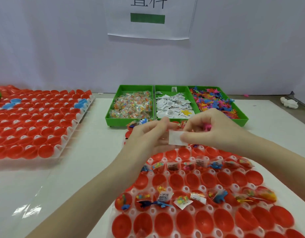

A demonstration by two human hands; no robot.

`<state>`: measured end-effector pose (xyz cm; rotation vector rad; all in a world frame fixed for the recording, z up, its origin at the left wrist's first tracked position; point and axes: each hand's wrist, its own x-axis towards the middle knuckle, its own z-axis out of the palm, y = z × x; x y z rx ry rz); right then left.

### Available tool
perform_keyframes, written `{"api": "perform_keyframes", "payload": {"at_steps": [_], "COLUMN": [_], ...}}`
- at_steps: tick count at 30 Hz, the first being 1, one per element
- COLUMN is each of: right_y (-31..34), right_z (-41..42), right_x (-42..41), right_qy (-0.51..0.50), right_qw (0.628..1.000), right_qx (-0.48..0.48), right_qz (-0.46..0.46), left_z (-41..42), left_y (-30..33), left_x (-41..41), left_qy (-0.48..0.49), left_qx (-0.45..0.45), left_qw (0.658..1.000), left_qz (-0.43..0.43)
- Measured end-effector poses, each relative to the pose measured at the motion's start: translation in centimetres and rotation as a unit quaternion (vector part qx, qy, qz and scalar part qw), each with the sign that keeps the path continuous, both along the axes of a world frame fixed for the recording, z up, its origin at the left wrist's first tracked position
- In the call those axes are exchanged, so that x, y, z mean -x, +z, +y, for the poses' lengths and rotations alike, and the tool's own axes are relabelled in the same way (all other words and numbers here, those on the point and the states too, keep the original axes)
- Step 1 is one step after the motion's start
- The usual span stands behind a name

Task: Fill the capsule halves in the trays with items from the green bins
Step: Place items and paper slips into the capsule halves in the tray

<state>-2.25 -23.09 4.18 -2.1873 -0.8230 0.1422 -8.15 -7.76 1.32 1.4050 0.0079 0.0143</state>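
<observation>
Surface: we see a white surface (pixel 100 134) under a pale wall.
Hands: our left hand (pixel 148 136) and right hand (pixel 212 131) pinch a white paper slip (pixel 175 138), fingers (pixel 186 139) clamped on it.
Tray: near tray (pixel 165 172) of red capsule halves (pixel 175 181) below.
Bins: green bins (pixel 129 121) behind.

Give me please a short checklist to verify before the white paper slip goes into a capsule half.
1. Slip held: ok. Right hand pinches the white slip; left hand touches its other end.
2. Single slip, not two stuck together: cannot tell.
3. Empty red capsule halves within the near tray: ok, whole rows are unfilled.
4. Filled row complete: cannot tell, contents overlap.
5. Middle green bin has slips left: ok.
6. Pink toy tucked in right hand secure: cannot tell.
</observation>
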Motion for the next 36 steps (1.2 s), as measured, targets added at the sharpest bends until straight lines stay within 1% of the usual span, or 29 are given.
{"api": "perform_keyframes", "payload": {"at_steps": [3, 5, 7, 8, 9, 11, 12, 14, 16, 19, 22, 24, 27, 31, 33, 36], "right_y": [-0.6, -0.8, -0.6, -0.8, -1.3, -1.5, -1.6, -1.7, -2.2, -2.2, -1.8, -1.7, -1.4, -1.3, -1.2, -1.2], "right_z": [-0.8, -1.5, -1.4, -1.8, -2.4, -3.0, -3.1, -3.4, -3.9, -4.1, -4.0, -4.0, -4.0, -4.1, -4.2, -4.1], "right_x": [1.4, 2.7, 3.3, 3.8, 4.5, 5.5, 5.7, 6.1, 7.2, 7.9, 9.0, 9.8, 11.0, 11.8, 12.0, 12.2], "right_qy": [-0.024, -0.026, -0.039, -0.017, 0.019, 0.038, 0.020, -0.070, -0.063, -0.070, -0.084, -0.086, -0.071, -0.101, -0.116, -0.119], "right_qw": [0.999, 0.999, 0.999, 0.994, 0.986, 0.978, 0.974, 0.963, 0.961, 0.941, 0.927, 0.931, 0.949, 0.945, 0.943, 0.948], "right_qx": [0.013, -0.001, -0.006, 0.004, -0.013, -0.084, -0.123, -0.204, -0.236, -0.303, -0.350, -0.347, -0.305, -0.311, -0.312, -0.295], "right_qz": [-0.043, -0.027, 0.033, 0.109, 0.164, 0.189, 0.187, 0.162, 0.129, 0.131, 0.105, 0.075, 0.035, -0.002, -0.006, -0.026], "left_z": [-0.6, -0.9, -0.9, -1.1, -1.2, -1.6, -1.8, -2.3, -3.0, -3.7, -4.3, -4.6, -5.0, -5.2, -5.4, -5.6], "left_y": [-0.5, -0.8, -0.9, -0.9, -1.0, -1.3, -1.3, -1.3, -1.2, -1.0, -0.7, -0.7, -0.6, 0.0, 0.2, 0.2], "left_x": [1.1, 1.7, 2.1, 2.4, 2.6, 3.1, 3.4, 3.9, 4.5, 5.2, 5.9, 6.4, 7.0, 7.7, 8.1, 8.5], "left_qy": [0.018, 0.030, 0.046, 0.049, 0.049, 0.043, 0.040, 0.034, 0.022, 0.012, -0.003, -0.004, -0.010, -0.026, -0.033, -0.025], "left_qx": [-0.094, -0.117, -0.106, -0.102, -0.101, -0.104, -0.106, -0.114, -0.132, -0.147, -0.117, -0.087, -0.050, 0.006, 0.008, -0.024], "left_qw": [0.994, 0.989, 0.990, 0.990, 0.991, 0.991, 0.991, 0.990, 0.988, 0.985, 0.989, 0.993, 0.995, 0.995, 0.994, 0.991], "left_qz": [-0.061, -0.083, -0.085, -0.080, -0.076, -0.073, -0.075, -0.081, -0.083, -0.089, -0.085, -0.076, -0.080, -0.093, -0.108, -0.129]}}
